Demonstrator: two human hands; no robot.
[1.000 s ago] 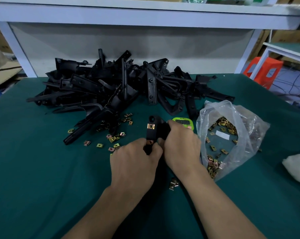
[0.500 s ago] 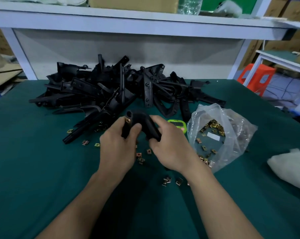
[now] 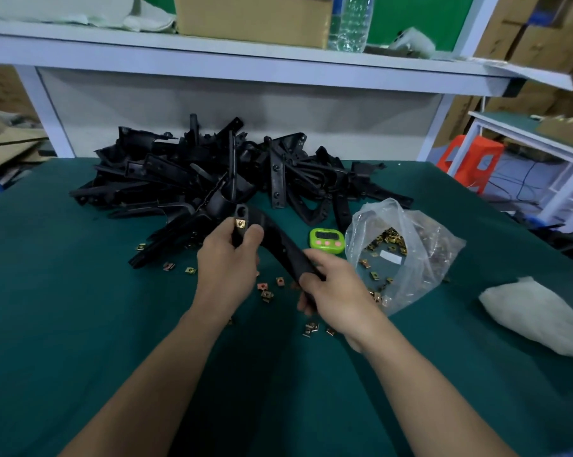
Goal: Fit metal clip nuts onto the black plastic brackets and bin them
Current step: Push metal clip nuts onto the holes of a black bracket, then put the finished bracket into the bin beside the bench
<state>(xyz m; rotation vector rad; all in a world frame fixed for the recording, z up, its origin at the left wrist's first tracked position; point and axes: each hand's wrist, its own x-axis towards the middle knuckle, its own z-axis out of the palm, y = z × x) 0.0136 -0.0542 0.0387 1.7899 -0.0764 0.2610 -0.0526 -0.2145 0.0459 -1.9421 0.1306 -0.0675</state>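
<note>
Now that we have raised the bracket (image 3: 278, 240) just left of the timer (image 3: 327, 239), our left hand (image 3: 226, 268) pinches the end bearing the clip nut (image 3: 240, 223), our right hand (image 3: 334, 291) grips the other; binning seems next.

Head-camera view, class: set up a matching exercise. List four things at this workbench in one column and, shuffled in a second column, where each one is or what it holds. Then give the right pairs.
Things
1. green timer
2. clear bag
3. black bracket with one nut fitted
4. water bottle

Places or states
A. on the white shelf
B. gripped by the left hand and right hand
C. contains loose clip nuts
D. on the green mat, beside the bag

Pairs: 1-D, 2-C, 3-B, 4-A
</note>
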